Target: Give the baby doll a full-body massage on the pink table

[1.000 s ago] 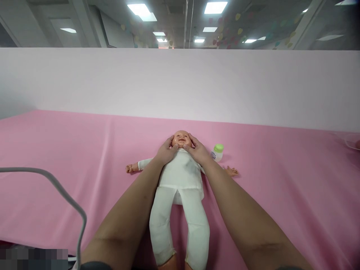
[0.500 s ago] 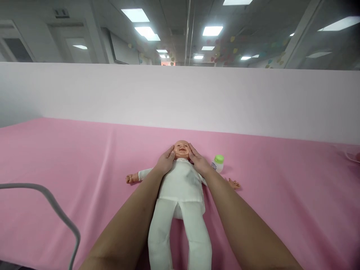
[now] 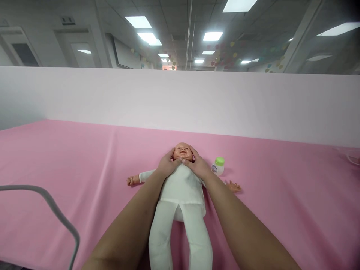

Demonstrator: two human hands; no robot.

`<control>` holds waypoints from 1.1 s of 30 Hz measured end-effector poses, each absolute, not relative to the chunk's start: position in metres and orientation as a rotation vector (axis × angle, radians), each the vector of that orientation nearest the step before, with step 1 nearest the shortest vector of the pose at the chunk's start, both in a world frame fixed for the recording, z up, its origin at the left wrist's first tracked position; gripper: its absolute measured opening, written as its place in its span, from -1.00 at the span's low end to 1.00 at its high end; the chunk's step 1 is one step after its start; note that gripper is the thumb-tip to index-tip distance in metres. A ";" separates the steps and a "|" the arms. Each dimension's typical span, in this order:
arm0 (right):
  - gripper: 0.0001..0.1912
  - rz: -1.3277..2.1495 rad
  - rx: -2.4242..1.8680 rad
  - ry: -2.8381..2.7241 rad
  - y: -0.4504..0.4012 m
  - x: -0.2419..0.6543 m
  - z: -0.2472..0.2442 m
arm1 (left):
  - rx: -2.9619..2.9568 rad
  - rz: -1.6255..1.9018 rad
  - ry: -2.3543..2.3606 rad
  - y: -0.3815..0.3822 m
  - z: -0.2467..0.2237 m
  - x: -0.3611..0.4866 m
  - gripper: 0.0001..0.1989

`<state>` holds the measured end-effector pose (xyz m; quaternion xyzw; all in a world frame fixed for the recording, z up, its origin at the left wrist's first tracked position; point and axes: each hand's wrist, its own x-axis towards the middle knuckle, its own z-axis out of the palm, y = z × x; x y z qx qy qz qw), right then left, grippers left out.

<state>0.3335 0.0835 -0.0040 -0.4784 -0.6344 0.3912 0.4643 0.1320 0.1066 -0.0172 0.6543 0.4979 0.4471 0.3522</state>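
Note:
A baby doll (image 3: 182, 183) in white clothes lies on its back on a pink sheet, arms spread and legs toward me. My left hand (image 3: 168, 164) cups the left side of its head, and my right hand (image 3: 198, 163) cups the right side. Both thumbs meet or nearly meet under the doll's chin, with the other fingers along the sides of the head. Just right of my right hand stands a small clear jar (image 3: 218, 167) with a green lid.
The pink sheet (image 3: 73, 157) covers the surface, with a white wall (image 3: 180, 101) behind it. A grey cable (image 3: 56, 210) curves over the left front. Something clear with a pale rim (image 3: 353, 159) lies at the far right edge.
Both thumbs have moved from the doll's cheeks down and inward to beneath its chin. The fingers remain at the sides of the head. The view has shifted slightly.

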 end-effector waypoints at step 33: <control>-0.18 1.101 -1.035 -1.407 0.104 0.341 -0.023 | 1.556 1.238 1.086 0.111 -0.027 0.126 -0.16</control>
